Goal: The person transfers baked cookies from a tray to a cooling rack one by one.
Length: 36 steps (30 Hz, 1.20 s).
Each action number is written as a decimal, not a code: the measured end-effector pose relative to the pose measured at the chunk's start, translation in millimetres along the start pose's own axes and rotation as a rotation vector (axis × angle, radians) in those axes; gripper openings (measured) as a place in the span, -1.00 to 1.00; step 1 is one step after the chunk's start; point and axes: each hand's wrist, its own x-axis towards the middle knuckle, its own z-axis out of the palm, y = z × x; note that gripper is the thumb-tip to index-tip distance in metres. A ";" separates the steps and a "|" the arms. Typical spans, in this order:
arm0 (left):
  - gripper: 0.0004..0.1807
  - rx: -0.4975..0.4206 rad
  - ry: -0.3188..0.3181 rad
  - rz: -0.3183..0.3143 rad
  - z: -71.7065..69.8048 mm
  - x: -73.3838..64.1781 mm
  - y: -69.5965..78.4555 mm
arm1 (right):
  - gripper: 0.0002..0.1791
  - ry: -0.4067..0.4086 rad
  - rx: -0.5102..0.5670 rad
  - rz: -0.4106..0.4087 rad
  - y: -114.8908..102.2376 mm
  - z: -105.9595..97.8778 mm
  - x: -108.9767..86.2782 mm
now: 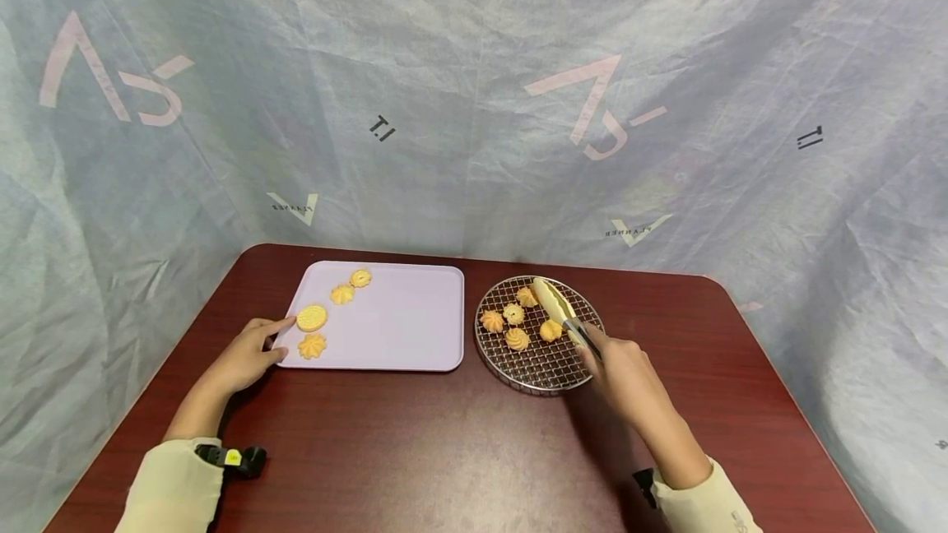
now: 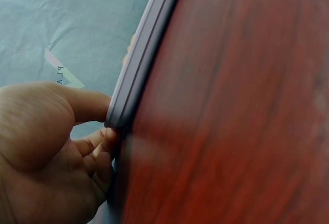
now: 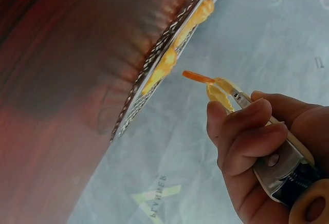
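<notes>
At the left, a pale lilac tray (image 1: 400,315) bears several yellow cookies (image 1: 312,318). My left hand (image 1: 250,354) grips the tray's near left edge; in the left wrist view the thumb and fingertips meet its rim. My right hand (image 1: 629,373) holds tongs (image 1: 551,300) with cream tips and a metal handle, tilted over a round wire rack (image 1: 536,360). Several piped cookies (image 1: 517,340) lie on that rack. In the right wrist view, a thin orange piece (image 3: 195,76), maybe a cookie seen edge-on, sits at the tips of the tongs.
Tray and rack stand side by side on a dark red wooden table (image 1: 415,442), a narrow gap between them. A grey printed cloth (image 1: 459,105) hangs behind the table and along both sides.
</notes>
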 end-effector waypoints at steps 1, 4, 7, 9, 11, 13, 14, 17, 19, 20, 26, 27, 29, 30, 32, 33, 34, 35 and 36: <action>-0.39 0.003 0.000 0.001 0.1 -0.1 -0.3 | -0.58 -0.001 0.001 0.002 1.5 -0.3 -0.1; -0.39 0.004 -0.001 0.001 0.3 -0.6 -1.2 | -0.57 -0.006 0.004 0.010 6.4 -0.3 -0.1; -0.39 0.004 -0.001 0.003 0.3 -1.2 -1.2 | -0.57 -0.005 0.006 0.013 11.3 0.6 0.3; -0.39 0.003 -0.001 0.003 0.3 -1.4 -0.8 | -0.57 -0.008 0.008 0.015 14.9 1.5 1.0; -0.39 0.002 -0.001 0.002 0.2 -1.5 -0.3 | -0.56 -0.014 0.009 0.019 17.7 2.1 1.8; -0.39 0.002 -0.002 0.000 0.1 -1.6 0.1 | -0.55 -0.026 0.013 0.023 20.5 3.0 2.9; -0.39 0.004 -0.002 -0.001 0.1 -1.6 0.1 | -0.55 -0.032 0.015 0.025 21.6 3.6 3.5; -0.39 0.004 -0.003 -0.005 -0.1 -1.5 0.1 | -0.55 -0.049 0.028 0.028 24.7 5.7 5.1; -0.39 0.004 -0.004 -0.006 -0.2 -1.2 0.1 | -0.55 -0.063 0.037 0.029 26.6 7.1 6.2; -0.39 0.004 -0.004 -0.006 -0.2 -1.0 0.1 | -0.54 -0.073 0.043 0.035 27.3 7.7 6.7; -0.39 0.004 -0.003 -0.005 -0.2 -0.8 0.5 | -0.48 -0.164 0.114 0.106 32.1 7.8 9.9; -0.39 0.005 -0.003 -0.006 -0.1 -0.8 0.6 | -0.47 -0.176 0.125 0.116 32.8 7.2 10.2; -0.39 0.004 -0.004 -0.004 -0.1 -0.9 0.8 | -0.45 -0.191 0.133 0.130 34.4 6.2 10.7; -0.39 0.004 -0.005 -0.003 0.0 -0.9 1.0 | -0.44 -0.194 0.134 0.135 35.2 5.7 10.9; -0.39 0.002 -0.006 -0.002 0.0 -0.9 1.5 | -0.43 -0.199 0.142 0.145 36.8 5.0 11.3; -0.39 0.001 -0.007 -0.002 0.1 -0.8 1.7 | -0.43 -0.201 0.146 0.146 37.8 4.9 11.4; -0.39 0.000 -0.008 -0.003 0.1 -0.8 1.8 | -0.43 -0.201 0.148 0.148 38.7 4.7 11.4; -0.39 -0.001 -0.008 -0.004 0.1 -0.8 1.9 | -0.44 -0.201 0.152 0.150 39.7 4.5 11.5; -0.39 0.000 -0.008 -0.004 0.1 -0.8 2.0 | -0.44 -0.201 0.155 0.152 40.5 4.3 11.4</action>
